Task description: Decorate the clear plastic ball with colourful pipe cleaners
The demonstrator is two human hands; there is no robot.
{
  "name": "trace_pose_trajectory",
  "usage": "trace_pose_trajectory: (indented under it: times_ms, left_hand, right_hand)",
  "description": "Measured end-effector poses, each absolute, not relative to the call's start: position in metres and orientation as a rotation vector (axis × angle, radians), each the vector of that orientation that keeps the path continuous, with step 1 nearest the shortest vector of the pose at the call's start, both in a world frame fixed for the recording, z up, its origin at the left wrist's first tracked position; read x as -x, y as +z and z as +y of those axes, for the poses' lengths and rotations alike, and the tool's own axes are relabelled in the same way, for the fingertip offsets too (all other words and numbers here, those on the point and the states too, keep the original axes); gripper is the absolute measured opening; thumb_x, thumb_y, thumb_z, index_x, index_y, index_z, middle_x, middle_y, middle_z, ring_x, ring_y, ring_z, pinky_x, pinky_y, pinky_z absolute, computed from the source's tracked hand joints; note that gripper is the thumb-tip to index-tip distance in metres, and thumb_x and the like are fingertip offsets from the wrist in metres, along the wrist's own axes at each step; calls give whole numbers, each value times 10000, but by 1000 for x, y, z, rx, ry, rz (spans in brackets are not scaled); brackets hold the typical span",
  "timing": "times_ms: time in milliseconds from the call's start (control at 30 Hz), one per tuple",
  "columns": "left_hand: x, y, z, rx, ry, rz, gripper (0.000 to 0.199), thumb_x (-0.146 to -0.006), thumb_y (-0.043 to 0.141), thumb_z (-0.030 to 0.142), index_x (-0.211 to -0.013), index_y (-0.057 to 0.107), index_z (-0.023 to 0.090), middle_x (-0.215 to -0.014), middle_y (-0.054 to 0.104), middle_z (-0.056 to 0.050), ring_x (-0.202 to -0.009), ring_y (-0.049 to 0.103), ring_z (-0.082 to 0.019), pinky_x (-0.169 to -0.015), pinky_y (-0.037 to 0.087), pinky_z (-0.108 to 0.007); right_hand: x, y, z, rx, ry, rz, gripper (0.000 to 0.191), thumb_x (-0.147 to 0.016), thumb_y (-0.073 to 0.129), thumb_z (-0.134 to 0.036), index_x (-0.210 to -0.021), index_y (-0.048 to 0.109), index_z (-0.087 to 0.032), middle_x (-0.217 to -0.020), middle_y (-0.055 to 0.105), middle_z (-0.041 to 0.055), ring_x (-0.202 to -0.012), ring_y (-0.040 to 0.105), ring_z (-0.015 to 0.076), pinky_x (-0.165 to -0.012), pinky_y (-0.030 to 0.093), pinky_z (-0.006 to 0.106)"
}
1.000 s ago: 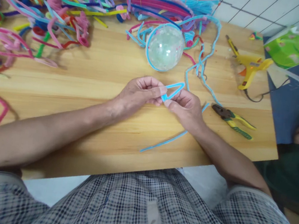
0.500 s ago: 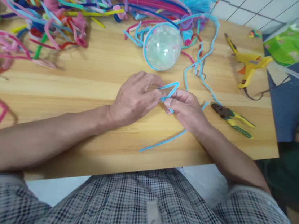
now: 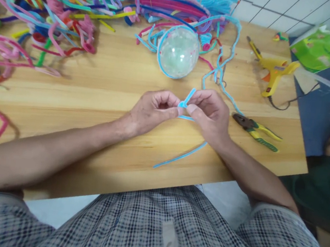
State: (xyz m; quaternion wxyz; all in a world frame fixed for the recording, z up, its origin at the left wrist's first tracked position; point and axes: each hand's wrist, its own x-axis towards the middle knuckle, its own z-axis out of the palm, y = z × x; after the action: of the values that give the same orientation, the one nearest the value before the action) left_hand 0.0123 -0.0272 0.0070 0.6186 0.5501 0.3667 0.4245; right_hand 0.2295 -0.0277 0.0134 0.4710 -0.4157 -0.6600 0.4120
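Observation:
Between my hands is a bent light-blue pipe cleaner [image 3: 190, 96], with a small twisted bunch at its middle. My left hand [image 3: 152, 110] pinches this bunch from the left, thumb and forefinger together. From the right, my right hand [image 3: 211, 115] pinches the same piece, its thumb beside the bunch. One end sticks up between the hands, and another strand shows below the fingertips. Under my right hand, a loose blue pipe cleaner [image 3: 180, 156] lies on the wooden table [image 3: 96, 95]. Just beyond my hands sits a clear round ball [image 3: 179, 52] with blue pipe cleaner around its edge.
Pliers [image 3: 256, 131] with yellow-green handles lie right of my hands. Behind them are a yellow glue gun [image 3: 275, 75] with its cord and a yellow craft knife [image 3: 254, 47]. Heaps of coloured pipe cleaners [image 3: 173, 5] cover the back and left. A green packet [image 3: 320, 49] stands beyond the right edge.
Both hands have turned, with the left lower and the right higher, knuckles up. The pointed blue loop between them now shows as an upright end and a twisted bunch.

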Motion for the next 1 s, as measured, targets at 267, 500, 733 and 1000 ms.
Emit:
trace_pose_trajectory:
  times_ms: [267,500,733,1000]
  left_hand:
    - [-13,3,-24,-1223,945,801,469,-800,1009,563,-917,775,174,-823,722,-8,-730,620,-133,-715,507,-280]
    - [-14,3,-25,-1245,943,807,412,-855,948,573,-918,773,205,-810,708,-4,-741,606,-145,-701,526,-268]
    - [-13,5,-25,-1240,931,825,239,-872,882,401,-882,777,186,-825,715,-9,-757,614,-142,-737,526,-277]
    - [-14,3,-26,-1254,968,864,191,-861,868,346,-839,768,185,-784,709,8,-737,596,-127,-741,506,-264]
  right_hand:
    - [-228,6,-27,1006,1049,-1629,267,-954,884,-455,-1083,742,-269,-862,712,-47,-762,664,118,-733,592,275]
    - [-227,6,-27,987,1085,-1631,341,-941,902,-525,-1136,757,-285,-845,690,-51,-744,645,119,-719,580,278]
    - [-227,6,-30,969,1065,-1662,306,-968,880,-511,-1152,784,-287,-898,754,-30,-790,697,140,-739,593,302]
    - [-228,10,-35,982,842,-1745,163,-1016,819,-433,-1099,816,-292,-935,808,-23,-831,730,153,-793,608,331]
